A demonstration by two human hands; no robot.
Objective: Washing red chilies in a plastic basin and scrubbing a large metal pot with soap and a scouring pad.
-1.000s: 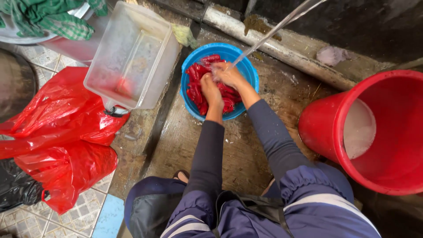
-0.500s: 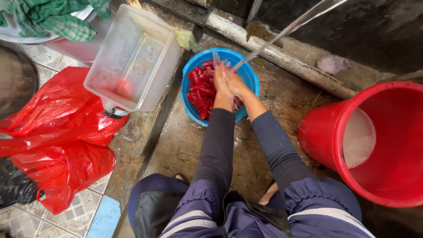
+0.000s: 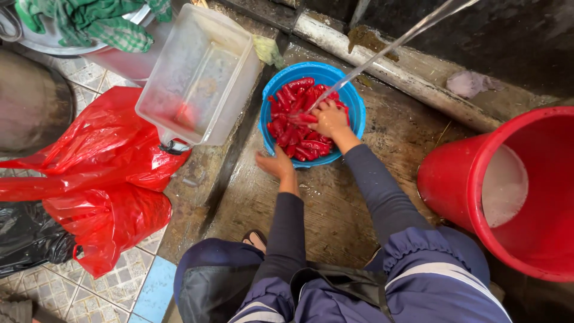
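Your right hand sits inside the round blue plastic basin on the wet concrete floor, fingers curled loosely on the heap of red chillies, though you cannot tell if they close on any, while a thin stream of water falls onto the pile beside it. Your left hand rests spread against the basin's near rim, closed on nothing. A clear rectangular plastic tub stands just left of the basin above a crumpled red plastic bag, and a large red plastic bucket holding cloudy water stands well apart on the right.
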